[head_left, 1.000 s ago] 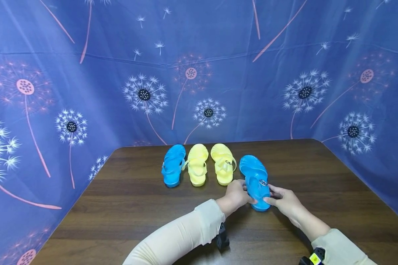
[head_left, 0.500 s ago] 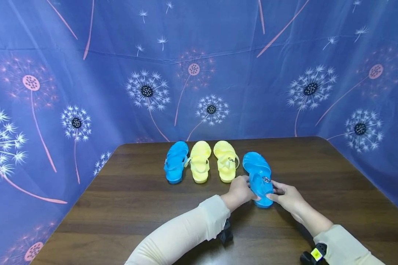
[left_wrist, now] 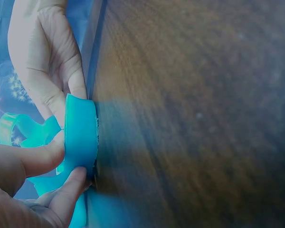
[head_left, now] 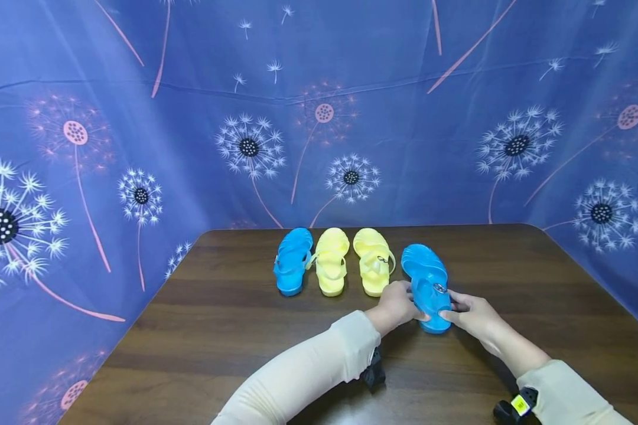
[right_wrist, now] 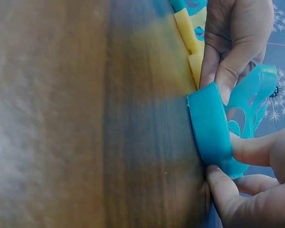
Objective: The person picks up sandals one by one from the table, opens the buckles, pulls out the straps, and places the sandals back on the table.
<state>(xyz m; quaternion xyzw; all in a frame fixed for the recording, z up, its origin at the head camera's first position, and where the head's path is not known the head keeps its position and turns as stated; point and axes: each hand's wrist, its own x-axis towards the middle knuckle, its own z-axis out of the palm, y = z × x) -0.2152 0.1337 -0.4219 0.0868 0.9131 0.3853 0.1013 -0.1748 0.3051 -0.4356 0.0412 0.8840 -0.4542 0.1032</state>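
A blue sandal [head_left: 426, 283] lies on the table at the right end of a row, its toe pointing away. Its heel end [right_wrist: 210, 124] touches the wood. My left hand [head_left: 399, 304] pinches the left side of the heel between thumb and fingers. On the opposite side, my right hand [head_left: 475, 319] pinches the heel with its thumb over the inner edge. In the left wrist view, thumb and fingers of the left hand [left_wrist: 38, 190] bracket the heel wall. To the left stand a yellow sandal [head_left: 374, 265], a second yellow sandal [head_left: 332, 265] and another blue sandal [head_left: 292, 265].
The brown wooden table [head_left: 218, 354] ends at a far edge just behind the sandals. A blue curtain [head_left: 404, 147] with dandelion prints hangs behind and at both sides. A black wrist camera [head_left: 373, 372] sits under the left sleeve.
The head view has shifted, so the table, sandals and hands all appear farther right. Both hands keep their hold on the blue sandal, which hardly moves relative to the others.
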